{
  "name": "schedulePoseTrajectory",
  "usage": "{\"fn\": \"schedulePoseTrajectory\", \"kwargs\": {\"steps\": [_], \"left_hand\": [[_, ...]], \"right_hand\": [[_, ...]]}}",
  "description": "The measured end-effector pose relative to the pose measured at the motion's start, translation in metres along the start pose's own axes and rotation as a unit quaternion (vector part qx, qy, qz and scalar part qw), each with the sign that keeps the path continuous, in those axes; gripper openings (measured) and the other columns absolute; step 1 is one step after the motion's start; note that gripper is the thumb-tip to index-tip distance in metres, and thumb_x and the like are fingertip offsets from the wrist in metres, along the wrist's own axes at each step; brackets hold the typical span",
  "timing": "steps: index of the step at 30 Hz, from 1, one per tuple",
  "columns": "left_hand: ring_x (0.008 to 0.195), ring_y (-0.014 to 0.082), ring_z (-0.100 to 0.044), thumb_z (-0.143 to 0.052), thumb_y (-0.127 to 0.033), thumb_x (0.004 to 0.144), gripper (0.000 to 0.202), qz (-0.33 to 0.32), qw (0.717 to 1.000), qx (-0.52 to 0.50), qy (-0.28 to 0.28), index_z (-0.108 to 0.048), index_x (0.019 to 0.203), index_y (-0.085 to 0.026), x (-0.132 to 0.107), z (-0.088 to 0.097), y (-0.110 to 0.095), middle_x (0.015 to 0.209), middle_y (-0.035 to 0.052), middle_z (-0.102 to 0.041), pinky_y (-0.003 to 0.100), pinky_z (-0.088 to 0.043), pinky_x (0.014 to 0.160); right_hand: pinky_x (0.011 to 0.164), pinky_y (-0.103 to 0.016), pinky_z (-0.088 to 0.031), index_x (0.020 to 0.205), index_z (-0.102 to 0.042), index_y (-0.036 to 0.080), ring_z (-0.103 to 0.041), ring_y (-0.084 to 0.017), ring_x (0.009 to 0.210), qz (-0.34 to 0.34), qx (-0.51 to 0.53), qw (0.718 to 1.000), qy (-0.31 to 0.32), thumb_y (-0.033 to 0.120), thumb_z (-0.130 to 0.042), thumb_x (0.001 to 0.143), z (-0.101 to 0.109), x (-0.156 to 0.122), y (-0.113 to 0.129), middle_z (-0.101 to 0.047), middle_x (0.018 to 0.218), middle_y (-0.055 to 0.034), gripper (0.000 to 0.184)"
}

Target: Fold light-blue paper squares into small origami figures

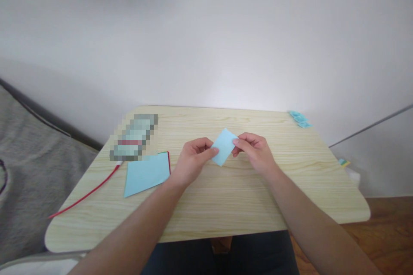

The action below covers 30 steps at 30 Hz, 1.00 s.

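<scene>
A small light-blue square of paper (223,148) is held up over the middle of the table, turned so that one corner points away from me. My left hand (195,157) pinches its left corner between thumb and fingers. At the right corner, my right hand (253,150) grips it the same way, thumb on top. Left of my left forearm lies a stack of larger blue paper sheets (146,174), with a red and a green edge showing beneath. Several small folded blue paper pieces (299,119) sit together at the table's far right corner.
The pale wood-grain table (226,206) stands against a white wall (219,43). A pixelated, phone-like device (134,137) lies at the left, with a red cable (87,193) running off the left edge. Grey fabric (35,167) is beside the table. Past the right edge is a white bag-like item (353,175).
</scene>
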<state>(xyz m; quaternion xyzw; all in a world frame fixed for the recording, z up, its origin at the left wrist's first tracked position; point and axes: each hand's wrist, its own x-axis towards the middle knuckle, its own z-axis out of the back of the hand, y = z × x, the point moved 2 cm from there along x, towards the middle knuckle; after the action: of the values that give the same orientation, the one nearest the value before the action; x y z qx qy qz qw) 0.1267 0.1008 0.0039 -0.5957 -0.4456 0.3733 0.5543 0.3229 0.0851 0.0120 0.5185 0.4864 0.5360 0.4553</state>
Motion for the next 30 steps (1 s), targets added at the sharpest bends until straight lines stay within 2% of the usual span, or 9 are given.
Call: {"fn": "schedulePoseTrajectory", "kwargs": {"steps": [3, 7, 11, 15, 20, 24, 30], "left_hand": [[0.066, 0.0115, -0.051, -0.076, -0.030, 0.079, 0.019, -0.001, 0.999, 0.006, 0.054, -0.068, 0.070, -0.015, -0.002, -0.004, 0.003, 0.068, -0.0006, -0.063, 0.025, -0.038, 0.065], [0.068, 0.0115, -0.054, -0.076, -0.029, 0.080, 0.015, -0.022, 0.999, -0.027, 0.024, -0.070, 0.075, -0.017, -0.001, -0.003, 0.004, 0.072, -0.0010, -0.066, 0.025, -0.040, 0.067], [0.067, 0.0107, -0.055, -0.077, -0.028, 0.080, 0.015, -0.016, 0.999, -0.034, 0.014, -0.070, 0.075, -0.016, 0.001, -0.002, 0.006, 0.071, -0.0009, -0.066, 0.024, -0.041, 0.065], [0.066, 0.0112, -0.058, -0.076, -0.029, 0.081, 0.016, -0.025, 0.998, -0.053, -0.021, -0.070, 0.091, -0.018, 0.002, 0.000, 0.009, 0.075, -0.0005, -0.068, 0.023, -0.044, 0.063], [0.062, 0.0098, -0.058, -0.079, -0.027, 0.079, 0.017, -0.032, 0.997, -0.067, -0.034, -0.068, 0.089, -0.018, 0.002, 0.001, 0.010, 0.070, -0.0019, -0.068, 0.022, -0.044, 0.061], [0.061, 0.0097, -0.056, -0.081, -0.025, 0.076, 0.020, -0.043, 0.994, -0.088, -0.051, -0.072, 0.093, -0.020, 0.002, 0.000, 0.009, 0.068, -0.0028, -0.066, 0.022, -0.044, 0.060], [0.079, 0.0148, -0.063, -0.077, -0.023, 0.079, 0.012, -0.064, 0.995, -0.067, -0.032, -0.080, 0.090, -0.020, 0.000, 0.001, 0.005, 0.088, 0.0041, -0.075, 0.026, -0.048, 0.071]], "right_hand": [[0.061, -0.029, -0.057, 0.078, -0.071, 0.018, -0.065, -0.013, 0.060, -0.001, 0.024, 1.000, -0.004, 0.044, -0.076, 0.084, -0.002, 0.000, -0.002, -0.069, 0.067, 0.0002, 0.027], [0.063, -0.029, -0.058, 0.085, -0.072, 0.019, -0.066, -0.014, 0.062, -0.014, 0.048, 0.998, 0.035, 0.040, -0.078, 0.082, -0.006, 0.000, -0.006, -0.070, 0.072, 0.0006, 0.022], [0.064, -0.029, -0.056, 0.083, -0.072, 0.019, -0.066, -0.014, 0.063, -0.004, 0.033, 0.999, 0.042, 0.036, -0.077, 0.084, -0.006, -0.001, -0.006, -0.071, 0.070, -0.0003, 0.018], [0.064, -0.030, -0.057, 0.083, -0.070, 0.019, -0.069, -0.015, 0.064, -0.018, 0.024, 0.998, 0.048, 0.036, -0.077, 0.083, -0.006, -0.001, -0.008, -0.074, 0.075, -0.0018, 0.018], [0.064, -0.031, -0.058, 0.096, -0.068, 0.021, -0.069, -0.016, 0.061, -0.038, 0.059, 0.996, 0.051, 0.032, -0.079, 0.080, -0.007, -0.001, -0.011, -0.072, 0.066, 0.0018, 0.022], [0.061, -0.031, -0.059, 0.089, -0.067, 0.021, -0.068, -0.015, 0.058, -0.054, 0.095, 0.993, 0.048, 0.031, -0.082, 0.076, -0.007, 0.000, -0.014, -0.073, 0.069, 0.0016, 0.022], [0.059, -0.030, -0.060, 0.092, -0.073, 0.022, -0.069, -0.015, 0.061, -0.069, 0.147, 0.986, 0.049, 0.029, -0.083, 0.075, -0.005, 0.002, -0.018, -0.075, 0.075, -0.0002, 0.021]]}}
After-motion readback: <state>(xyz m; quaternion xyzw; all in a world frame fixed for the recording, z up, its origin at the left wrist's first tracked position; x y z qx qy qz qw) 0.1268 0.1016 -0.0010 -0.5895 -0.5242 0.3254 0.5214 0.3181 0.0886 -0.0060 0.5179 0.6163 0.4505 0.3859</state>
